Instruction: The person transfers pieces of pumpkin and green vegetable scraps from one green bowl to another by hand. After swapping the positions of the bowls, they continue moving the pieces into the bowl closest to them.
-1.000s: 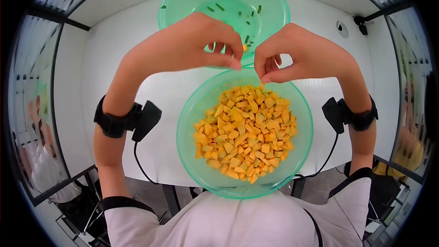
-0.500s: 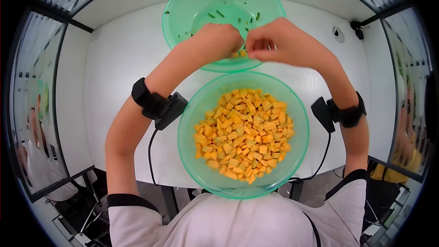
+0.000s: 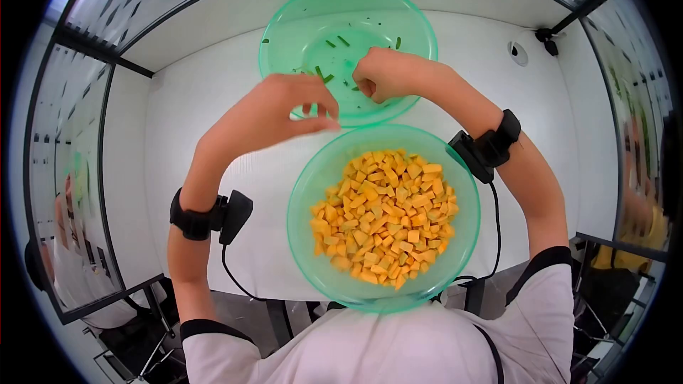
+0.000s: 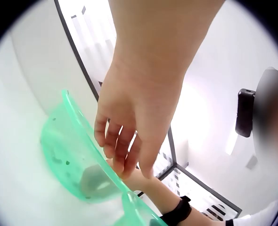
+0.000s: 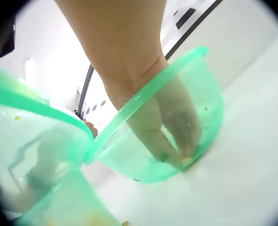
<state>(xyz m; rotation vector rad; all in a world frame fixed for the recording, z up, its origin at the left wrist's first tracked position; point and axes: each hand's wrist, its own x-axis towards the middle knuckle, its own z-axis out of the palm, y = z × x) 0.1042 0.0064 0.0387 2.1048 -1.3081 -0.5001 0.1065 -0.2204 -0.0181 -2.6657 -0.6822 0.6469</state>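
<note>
Green far bowl [image 3: 373, 11]: with relaxed left hand [image 3: 284, 109] and pinching right hand [image 3: 395, 73], apparently picking up a yellow piece [image 5: 186, 160]; next, lift clear.

near bowl [image 3: 299, 222]: translucent mint green | far bowl [image 3: 288, 32]: same green | diced pieces [image 3: 388, 217]: orange-yellow | scraps [image 3: 328, 78]: dark green | tabletop [image 3: 249, 171]: white | 2 wrist straps [image 3: 196, 223]: black | shirt [image 3: 413, 345]: off-white, black-edged sleeves [image 3: 220, 355]

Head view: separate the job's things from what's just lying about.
Likely the job: near round translucent green plastic bowl; orange cut chunks inside; far round translucent green plastic bowl; small green strips inside.
Likely just there: round grey disc; small black device.
</note>
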